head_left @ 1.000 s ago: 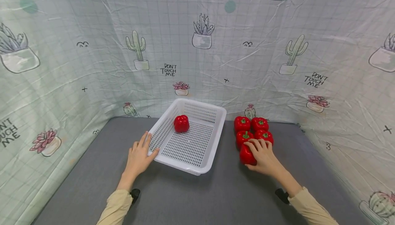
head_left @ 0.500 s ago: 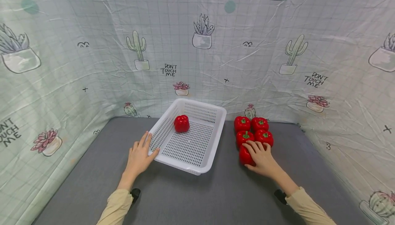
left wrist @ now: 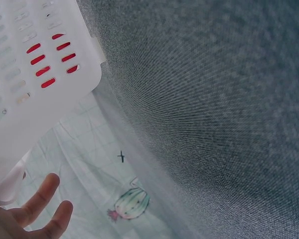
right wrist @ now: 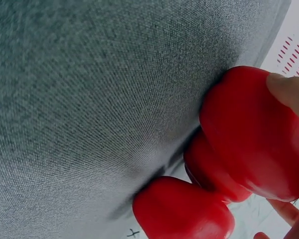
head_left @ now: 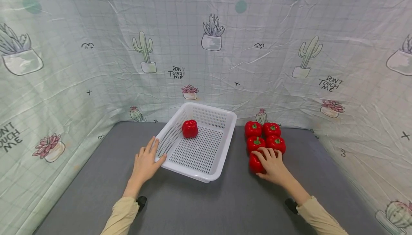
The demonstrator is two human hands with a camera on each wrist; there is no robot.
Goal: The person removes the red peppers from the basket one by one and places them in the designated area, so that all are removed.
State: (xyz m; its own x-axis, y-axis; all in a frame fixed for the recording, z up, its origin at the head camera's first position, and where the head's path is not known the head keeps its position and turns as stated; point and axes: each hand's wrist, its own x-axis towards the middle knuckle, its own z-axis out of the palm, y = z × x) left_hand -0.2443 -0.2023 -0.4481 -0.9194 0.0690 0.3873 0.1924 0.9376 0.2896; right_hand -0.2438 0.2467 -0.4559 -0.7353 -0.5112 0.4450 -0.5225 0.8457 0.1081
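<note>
Right hand [head_left: 271,164] grips nearest pepper [head_left: 255,163] on mat; left hand [head_left: 145,161], fingers relaxed, steadies basket [head_left: 180,139] left rim.

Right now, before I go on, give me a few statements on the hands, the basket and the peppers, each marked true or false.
1. The white basket holds one red pepper. True.
2. The right hand rests on the pepper nearest the person. True.
3. The left hand is inside the basket. False: it touches the basket's outer left wall.
4. Five peppers lie on the grey table right of the basket. True.
5. The basket is tipped upside down. False: it sits open side up.
</note>
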